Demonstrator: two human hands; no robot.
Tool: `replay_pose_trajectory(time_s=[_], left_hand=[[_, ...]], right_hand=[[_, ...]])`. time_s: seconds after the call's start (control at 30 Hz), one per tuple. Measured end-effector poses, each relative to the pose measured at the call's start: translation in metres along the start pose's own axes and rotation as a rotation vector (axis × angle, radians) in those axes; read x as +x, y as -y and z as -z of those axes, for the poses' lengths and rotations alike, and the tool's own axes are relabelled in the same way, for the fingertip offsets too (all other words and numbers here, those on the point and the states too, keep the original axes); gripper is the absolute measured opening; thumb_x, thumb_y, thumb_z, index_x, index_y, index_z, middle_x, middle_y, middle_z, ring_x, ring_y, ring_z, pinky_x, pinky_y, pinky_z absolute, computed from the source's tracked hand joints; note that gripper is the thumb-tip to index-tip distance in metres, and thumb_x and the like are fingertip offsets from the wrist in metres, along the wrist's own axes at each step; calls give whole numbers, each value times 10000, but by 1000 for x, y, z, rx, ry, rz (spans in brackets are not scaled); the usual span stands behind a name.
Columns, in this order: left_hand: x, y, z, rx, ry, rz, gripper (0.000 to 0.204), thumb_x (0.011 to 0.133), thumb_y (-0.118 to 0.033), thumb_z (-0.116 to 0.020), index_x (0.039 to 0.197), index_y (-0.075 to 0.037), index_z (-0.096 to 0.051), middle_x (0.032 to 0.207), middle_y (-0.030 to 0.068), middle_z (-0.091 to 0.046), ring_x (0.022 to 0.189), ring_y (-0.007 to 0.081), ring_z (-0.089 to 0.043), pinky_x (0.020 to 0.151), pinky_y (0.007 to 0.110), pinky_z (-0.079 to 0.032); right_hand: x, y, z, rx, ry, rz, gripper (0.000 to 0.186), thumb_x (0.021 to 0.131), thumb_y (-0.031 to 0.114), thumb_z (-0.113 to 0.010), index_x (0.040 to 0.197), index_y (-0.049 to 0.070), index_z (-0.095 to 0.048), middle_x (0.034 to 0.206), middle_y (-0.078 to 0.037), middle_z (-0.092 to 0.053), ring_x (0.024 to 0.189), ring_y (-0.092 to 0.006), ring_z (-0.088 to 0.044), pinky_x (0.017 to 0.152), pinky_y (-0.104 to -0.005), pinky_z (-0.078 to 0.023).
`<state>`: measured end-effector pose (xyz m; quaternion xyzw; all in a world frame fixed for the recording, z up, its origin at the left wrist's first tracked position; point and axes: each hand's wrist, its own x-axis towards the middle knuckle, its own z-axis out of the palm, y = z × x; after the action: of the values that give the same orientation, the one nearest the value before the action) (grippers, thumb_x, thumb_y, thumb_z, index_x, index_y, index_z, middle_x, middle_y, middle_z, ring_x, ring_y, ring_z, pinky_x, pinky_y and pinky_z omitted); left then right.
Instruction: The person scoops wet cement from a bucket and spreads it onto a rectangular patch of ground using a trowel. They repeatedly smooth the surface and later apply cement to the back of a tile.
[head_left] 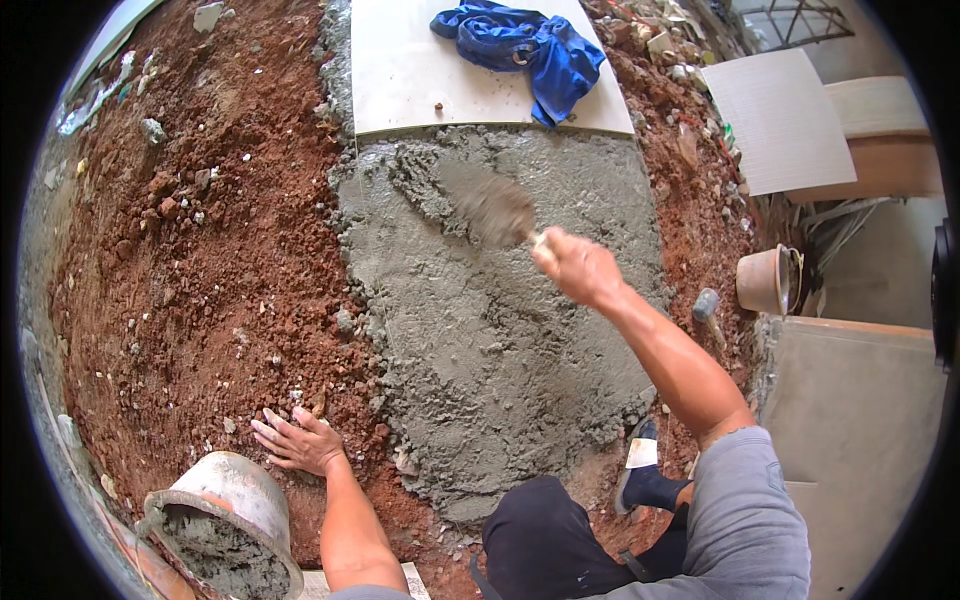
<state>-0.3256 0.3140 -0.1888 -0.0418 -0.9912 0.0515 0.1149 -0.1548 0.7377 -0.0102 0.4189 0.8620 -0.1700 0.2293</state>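
Observation:
My right hand (pixel 568 258) grips the handle of a trowel (pixel 492 208), whose blade is blurred over a strip of wet grey mortar (pixel 500 360). Rough, darker lumps of mortar show around the blade, near the edge of a pale tile. My left hand (pixel 298 440) lies with fingers spread on reddish soil (pixel 190 290), left of the mortar. Just below and left of it, a tilted bucket (pixel 235 482) holds grey mortar.
A large pale tile (pixel 400 60) bears a crumpled blue cloth (pixel 565 70) at the top. Along the right are a mallet (pixel 706 305), a small bucket (pixel 762 283), loose boards (pixel 775 115), rubble and a concrete surface (pixel 850 420). My shoe (pixel 642 465) rests on soil beside the mortar.

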Motion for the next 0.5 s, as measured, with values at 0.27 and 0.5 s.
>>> replay_pose_trajectory(time_s=[0.27, 0.5], left_hand=[[-1, 3, 0, -6, -7, -29, 573, 968, -455, -372, 1456, -155, -384, 1572, 81, -253, 1437, 260, -248, 1114, 540, -173], [1, 2, 2, -20, 19, -1, 587, 960, -468, -364, 1455, -155, -388, 1567, 79, -262, 1439, 262, -244, 1108, 545, -175]], right_hand=[[31, -54, -10, -190, -196, -62, 290, 1009, 381, -414, 1012, 101, -490, 733, -85, -574, 571, -157, -557, 466, -326, -497], [11, -7, 7, 864, -79, -471, 382, 1000, 366, -425, 1135, 21, -517, 796, -88, -575, 562, -167, -571, 478, -306, -526]])
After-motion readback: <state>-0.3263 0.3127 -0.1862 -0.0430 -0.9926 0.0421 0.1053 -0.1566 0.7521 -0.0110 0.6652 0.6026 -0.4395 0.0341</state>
